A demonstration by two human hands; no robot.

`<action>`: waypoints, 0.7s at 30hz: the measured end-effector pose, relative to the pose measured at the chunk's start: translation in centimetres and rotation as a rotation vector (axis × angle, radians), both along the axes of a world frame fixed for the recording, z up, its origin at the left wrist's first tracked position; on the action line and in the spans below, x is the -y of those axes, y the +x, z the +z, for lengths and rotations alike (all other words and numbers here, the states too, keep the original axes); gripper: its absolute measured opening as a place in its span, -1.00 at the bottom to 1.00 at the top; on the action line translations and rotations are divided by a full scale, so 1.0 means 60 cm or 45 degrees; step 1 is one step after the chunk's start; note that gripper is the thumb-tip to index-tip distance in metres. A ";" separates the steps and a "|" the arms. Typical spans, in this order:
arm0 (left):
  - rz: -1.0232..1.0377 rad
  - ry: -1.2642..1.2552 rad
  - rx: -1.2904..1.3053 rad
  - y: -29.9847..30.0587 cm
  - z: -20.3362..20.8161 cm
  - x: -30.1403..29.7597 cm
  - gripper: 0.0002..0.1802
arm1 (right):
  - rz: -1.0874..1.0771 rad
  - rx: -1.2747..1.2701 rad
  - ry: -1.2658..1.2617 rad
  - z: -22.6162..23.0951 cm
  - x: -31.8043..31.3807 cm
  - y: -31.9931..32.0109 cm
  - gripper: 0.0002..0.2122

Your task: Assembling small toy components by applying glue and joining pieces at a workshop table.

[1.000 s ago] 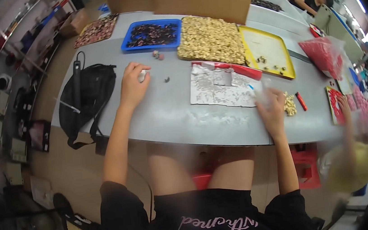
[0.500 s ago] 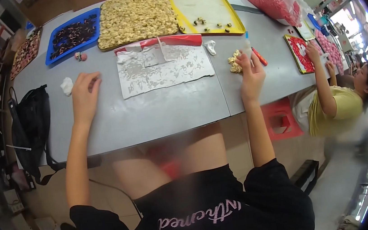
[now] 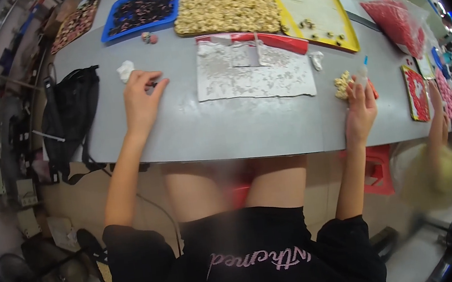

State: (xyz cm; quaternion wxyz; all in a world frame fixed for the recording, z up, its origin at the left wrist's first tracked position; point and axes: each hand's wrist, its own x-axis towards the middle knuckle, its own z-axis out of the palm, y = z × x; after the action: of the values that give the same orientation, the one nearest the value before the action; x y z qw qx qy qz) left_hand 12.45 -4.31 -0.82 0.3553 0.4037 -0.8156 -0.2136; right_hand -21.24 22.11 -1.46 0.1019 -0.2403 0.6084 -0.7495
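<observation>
My left hand (image 3: 143,101) hovers over the left part of the grey table, thumb and fingertips pinched on a small dark piece (image 3: 151,85). Beside its knuckles lies crumpled white tissue (image 3: 125,70). At the right, my right hand (image 3: 362,110) grips a translucent squeeze bottle (image 3: 362,76) upright, its blue tip pointing up. A pile of cream-coloured pieces (image 3: 342,85) lies just left of those fingers. An orange-red thing, mostly hidden, shows behind them. Between my hands rests a white sheet (image 3: 255,83) with grey smears and a red strip along its far edge.
Far along the table sit a blue tray (image 3: 108,36) of dark pieces, a tray heaped with cream pieces (image 3: 227,4), and a yellow tray (image 3: 308,6) with several small pieces. A black bag (image 3: 74,105) lies left. At right are a bag of pink pieces (image 3: 395,24) and a co-worker's arm (image 3: 437,122).
My view has turned, so the table's things sit farther right and higher in the picture. A dark piece now shows in my left fingertips. My right hand still holds the bottle.
</observation>
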 end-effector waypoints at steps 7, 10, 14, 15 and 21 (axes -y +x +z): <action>-0.041 0.036 -0.069 0.021 -0.001 -0.004 -0.83 | 0.052 0.011 0.027 -0.002 -0.001 -0.001 -0.64; -0.066 -0.003 -0.100 0.019 -0.002 -0.007 -0.82 | 0.064 0.017 0.033 0.001 0.002 0.001 -0.64; -0.048 0.001 -0.131 0.008 0.007 -0.013 -0.84 | 0.135 0.066 0.023 0.010 0.008 -0.001 -0.64; -0.058 0.001 -0.136 0.004 0.009 -0.015 -0.84 | 0.178 0.063 0.017 0.014 0.009 -0.002 -0.64; -0.387 0.566 -0.543 -0.083 0.048 -0.041 -0.84 | 0.424 0.039 -0.103 0.080 0.088 -0.007 -0.61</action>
State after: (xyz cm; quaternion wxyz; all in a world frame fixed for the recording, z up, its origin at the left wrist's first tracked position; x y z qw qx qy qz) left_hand 7.45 -1.86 2.08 0.3854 0.2914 -0.7072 -0.5162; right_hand -21.66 16.84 3.31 0.2243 -0.3303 0.5278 -0.7497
